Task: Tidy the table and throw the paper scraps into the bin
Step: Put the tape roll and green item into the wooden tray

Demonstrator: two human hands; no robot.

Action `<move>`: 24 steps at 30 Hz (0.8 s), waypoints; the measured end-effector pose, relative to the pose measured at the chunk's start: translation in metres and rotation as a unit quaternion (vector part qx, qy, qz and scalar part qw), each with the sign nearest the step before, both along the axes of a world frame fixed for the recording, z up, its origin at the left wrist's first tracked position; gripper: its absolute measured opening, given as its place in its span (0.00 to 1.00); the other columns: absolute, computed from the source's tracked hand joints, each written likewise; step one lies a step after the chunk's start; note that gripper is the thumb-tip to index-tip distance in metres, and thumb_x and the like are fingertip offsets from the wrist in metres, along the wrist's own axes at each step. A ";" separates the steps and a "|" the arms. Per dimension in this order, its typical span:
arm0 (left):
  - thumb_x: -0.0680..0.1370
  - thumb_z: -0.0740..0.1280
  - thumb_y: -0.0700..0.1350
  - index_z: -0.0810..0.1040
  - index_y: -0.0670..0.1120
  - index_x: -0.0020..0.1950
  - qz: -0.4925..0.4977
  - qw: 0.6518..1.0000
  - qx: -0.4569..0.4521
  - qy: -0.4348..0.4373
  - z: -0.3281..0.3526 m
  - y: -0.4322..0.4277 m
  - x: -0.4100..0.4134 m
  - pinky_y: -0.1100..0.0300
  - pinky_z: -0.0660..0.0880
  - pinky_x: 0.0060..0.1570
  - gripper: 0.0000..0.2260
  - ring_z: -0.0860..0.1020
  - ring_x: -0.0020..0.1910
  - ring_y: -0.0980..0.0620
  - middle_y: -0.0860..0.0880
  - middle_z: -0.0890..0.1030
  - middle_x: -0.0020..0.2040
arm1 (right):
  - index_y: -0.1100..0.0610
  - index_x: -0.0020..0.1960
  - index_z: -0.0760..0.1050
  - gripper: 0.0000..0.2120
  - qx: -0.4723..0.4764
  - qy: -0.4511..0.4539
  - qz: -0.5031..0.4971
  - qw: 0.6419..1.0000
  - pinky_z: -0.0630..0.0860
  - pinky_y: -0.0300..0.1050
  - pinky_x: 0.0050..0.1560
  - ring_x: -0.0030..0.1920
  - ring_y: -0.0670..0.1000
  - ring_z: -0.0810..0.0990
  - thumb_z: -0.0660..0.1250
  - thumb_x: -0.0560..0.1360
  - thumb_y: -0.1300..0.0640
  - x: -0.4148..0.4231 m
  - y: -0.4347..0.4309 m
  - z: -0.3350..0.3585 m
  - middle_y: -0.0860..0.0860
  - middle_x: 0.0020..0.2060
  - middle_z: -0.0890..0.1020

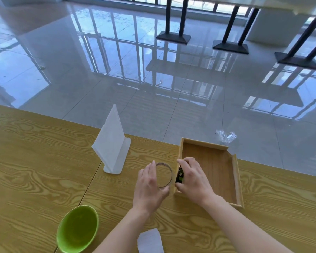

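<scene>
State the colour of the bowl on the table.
The bowl is bright green, seen in the head view.

Nothing legible anywhere: no words, brand, number or sign clear enough to read.

Green and pale printing on the small dark packet (179, 177), pinched in the right hand (192, 181) just inside the left wall of the wooden tray (236, 179): too small and blurred to make out.

Faint dark edging on the clear ring (171, 174), gripped by the left hand (148, 187) just left of the tray: unreadable as lettering.

White sign stand (113, 143), farther left on the table: plain on the faces shown.
</scene>
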State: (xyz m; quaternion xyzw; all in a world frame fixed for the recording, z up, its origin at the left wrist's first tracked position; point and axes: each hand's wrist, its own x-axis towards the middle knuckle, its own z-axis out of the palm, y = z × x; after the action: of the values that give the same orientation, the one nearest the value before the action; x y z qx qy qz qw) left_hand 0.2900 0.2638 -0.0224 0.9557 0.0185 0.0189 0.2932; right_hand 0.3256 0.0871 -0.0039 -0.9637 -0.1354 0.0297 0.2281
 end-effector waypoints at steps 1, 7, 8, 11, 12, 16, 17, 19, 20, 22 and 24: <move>0.69 0.74 0.57 0.57 0.43 0.78 -0.011 1.000 -0.005 -0.006 0.003 -0.008 0.003 0.61 0.64 0.67 0.44 0.65 0.69 0.49 0.46 0.70 0.72 | 0.52 0.71 0.66 0.36 0.006 0.006 -0.022 1.000 0.71 0.44 0.65 0.64 0.51 0.70 0.77 0.66 0.52 -0.002 -0.011 0.001 0.50 0.62 0.70; 0.71 0.72 0.56 0.54 0.41 0.78 -0.094 0.995 0.015 -0.002 0.013 -0.064 0.023 0.57 0.63 0.71 0.44 0.65 0.70 0.46 0.44 0.67 0.73 | 0.54 0.75 0.62 0.38 -0.026 0.097 -0.127 0.987 0.69 0.46 0.67 0.67 0.53 0.68 0.74 0.69 0.53 -0.009 -0.064 -0.002 0.51 0.66 0.68; 0.71 0.72 0.55 0.54 0.41 0.78 -0.107 0.994 0.026 0.006 0.012 -0.071 0.025 0.56 0.63 0.72 0.44 0.64 0.70 0.46 0.44 0.67 0.74 | 0.54 0.75 0.61 0.38 -0.031 0.110 -0.136 0.984 0.68 0.46 0.68 0.68 0.53 0.67 0.74 0.69 0.54 -0.009 -0.070 -0.003 0.51 0.66 0.67; 0.71 0.71 0.56 0.53 0.41 0.79 -0.144 0.986 0.085 0.029 0.008 -0.086 0.031 0.53 0.62 0.72 0.44 0.63 0.71 0.44 0.43 0.65 0.74 | 0.53 0.76 0.60 0.39 -0.041 0.138 -0.148 0.978 0.67 0.48 0.69 0.70 0.54 0.66 0.74 0.69 0.54 -0.008 -0.082 -0.008 0.52 0.68 0.67; 0.71 0.71 0.57 0.53 0.41 0.78 -0.152 0.982 0.103 0.031 0.006 -0.089 0.032 0.52 0.63 0.71 0.44 0.63 0.71 0.44 0.43 0.65 0.74 | 0.52 0.76 0.60 0.39 -0.045 0.142 -0.149 0.978 0.67 0.48 0.69 0.70 0.54 0.65 0.73 0.69 0.55 -0.008 -0.085 -0.009 0.52 0.68 0.67; 0.71 0.72 0.56 0.55 0.43 0.78 -0.167 0.976 0.131 0.040 -0.001 -0.098 0.035 0.47 0.63 0.70 0.42 0.62 0.72 0.44 0.45 0.65 0.75 | 0.51 0.76 0.60 0.40 -0.045 0.144 -0.135 0.979 0.67 0.47 0.68 0.68 0.54 0.65 0.74 0.68 0.57 -0.007 -0.092 -0.014 0.50 0.69 0.68; 0.71 0.72 0.56 0.56 0.44 0.78 -0.167 0.976 0.136 0.043 -0.003 -0.099 0.036 0.46 0.62 0.70 0.41 0.61 0.73 0.44 0.45 0.65 0.75 | 0.51 0.77 0.60 0.41 -0.040 0.146 -0.133 0.980 0.67 0.47 0.68 0.67 0.54 0.66 0.74 0.68 0.57 -0.007 -0.094 -0.015 0.50 0.69 0.68; 0.72 0.72 0.58 0.56 0.45 0.78 -0.164 0.975 0.144 0.045 -0.006 -0.100 0.036 0.45 0.61 0.70 0.42 0.59 0.73 0.45 0.47 0.64 0.75 | 0.50 0.77 0.61 0.41 -0.037 0.142 -0.125 0.981 0.68 0.46 0.68 0.67 0.54 0.66 0.75 0.68 0.58 -0.006 -0.096 -0.016 0.49 0.69 0.68; 0.71 0.72 0.59 0.56 0.46 0.78 -0.163 0.975 0.144 0.047 -0.008 -0.100 0.036 0.45 0.61 0.70 0.42 0.58 0.74 0.45 0.47 0.64 0.76 | 0.50 0.77 0.61 0.41 -0.036 0.139 -0.121 0.982 0.68 0.46 0.68 0.67 0.53 0.66 0.75 0.68 0.58 -0.006 -0.096 -0.017 0.49 0.68 0.68; 0.71 0.72 0.60 0.55 0.48 0.78 -0.162 0.976 0.136 0.053 -0.009 -0.098 0.035 0.45 0.61 0.71 0.43 0.55 0.75 0.46 0.48 0.62 0.77 | 0.51 0.76 0.62 0.41 -0.021 0.133 -0.119 0.984 0.68 0.46 0.68 0.67 0.53 0.66 0.76 0.68 0.57 -0.007 -0.098 -0.017 0.48 0.68 0.68; 0.71 0.71 0.61 0.54 0.49 0.78 -0.158 0.978 0.122 0.058 -0.009 -0.095 0.033 0.45 0.61 0.72 0.43 0.54 0.76 0.48 0.49 0.60 0.78 | 0.51 0.76 0.64 0.40 0.012 0.130 -0.120 0.984 0.69 0.46 0.69 0.69 0.51 0.67 0.77 0.67 0.57 -0.009 -0.101 -0.016 0.47 0.69 0.68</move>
State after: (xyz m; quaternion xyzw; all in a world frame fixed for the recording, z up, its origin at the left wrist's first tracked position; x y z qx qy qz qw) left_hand 0.3233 0.1687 -0.0311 0.9746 -0.1181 -0.0811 0.1722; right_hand 0.3166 -0.0143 -0.0201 -0.9582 0.0117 0.1253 0.2570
